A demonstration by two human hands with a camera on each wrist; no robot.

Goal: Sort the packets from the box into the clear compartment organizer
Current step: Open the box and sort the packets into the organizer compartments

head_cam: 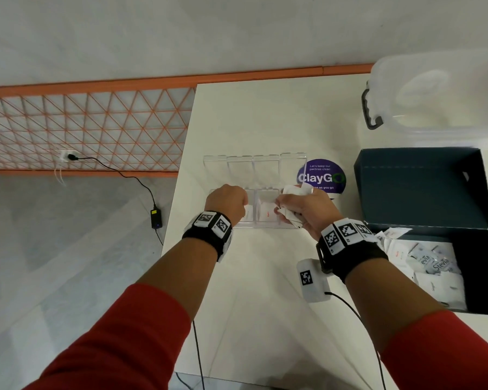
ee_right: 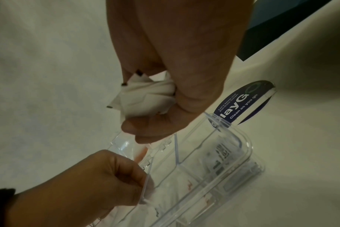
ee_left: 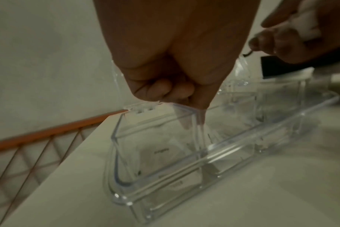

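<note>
The right hand (head_cam: 307,209) is curled round a crumpled bunch of white packets (ee_right: 145,96), its fingers closed on them, and hangs over the right end of the clear organizer (ee_left: 219,153). The left hand (head_cam: 228,202) has its fingers curled down into a compartment near the organizer's left end, with a fingertip behind the clear wall; whether it pinches a packet there I cannot tell. The organizer lies on the white bench (head_cam: 265,122), its lids tipped open toward 12 o'clock, with a few packets lying in the compartments between the two hands. At 3 o'clock from the right hand stands the open dark box (head_cam: 417,187), with loose packets heaped in its near half. A round ClayGo sticker (head_cam: 321,175) lies between organizer and box. At 1 o'clock sits a translucent lidded tub (head_cam: 440,97).
</note>
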